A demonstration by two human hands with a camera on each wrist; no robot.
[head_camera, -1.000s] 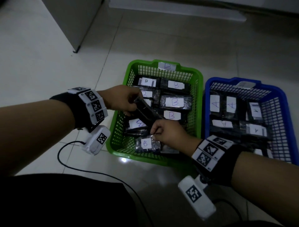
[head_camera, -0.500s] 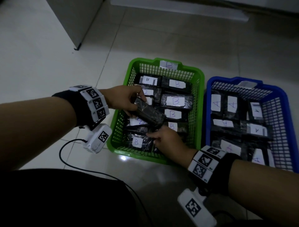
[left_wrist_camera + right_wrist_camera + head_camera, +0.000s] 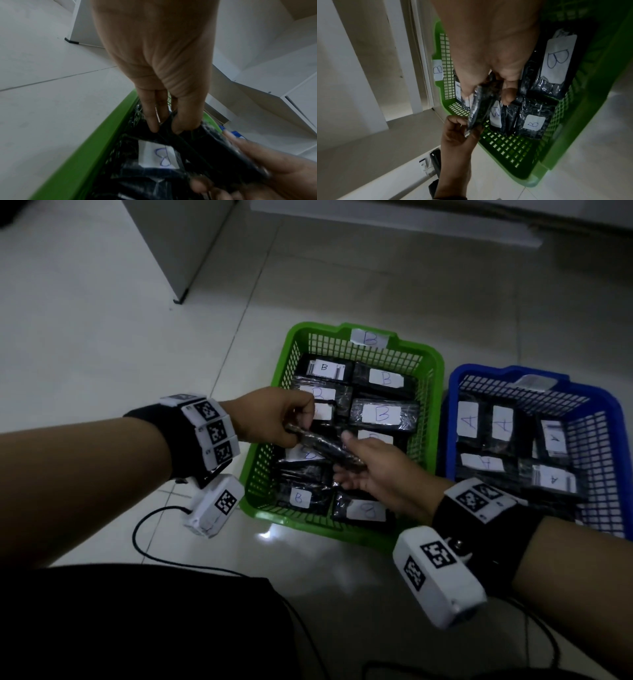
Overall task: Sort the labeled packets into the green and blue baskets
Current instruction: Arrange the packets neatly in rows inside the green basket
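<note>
A black plastic-wrapped packet [image 3: 325, 447] hangs over the green basket [image 3: 434, 392], held at both ends. My left hand [image 3: 297, 426] pinches its left end between thumb and fingers [image 3: 152, 121]. My right hand [image 3: 346, 457] grips its right end, thumb on top and fingers underneath; in the right wrist view the packet [image 3: 479, 106] runs from my right hand down to my left hand [image 3: 462, 129]. Its label is hidden. The green basket holds several packets labeled B [image 3: 381, 414]. The blue basket [image 3: 613, 419] on the right holds several packets labeled A [image 3: 501, 424].
The baskets stand side by side on a pale tiled floor [image 3: 102, 337]. A grey cabinet corner [image 3: 178, 285] rises at the back left. Black cables [image 3: 154, 556] trail from the wrist cameras across the floor near my dark-clothed lap.
My right hand rose from the packets at the front of the green basket and took hold of the right end of the packet that my left hand keeps holding.
</note>
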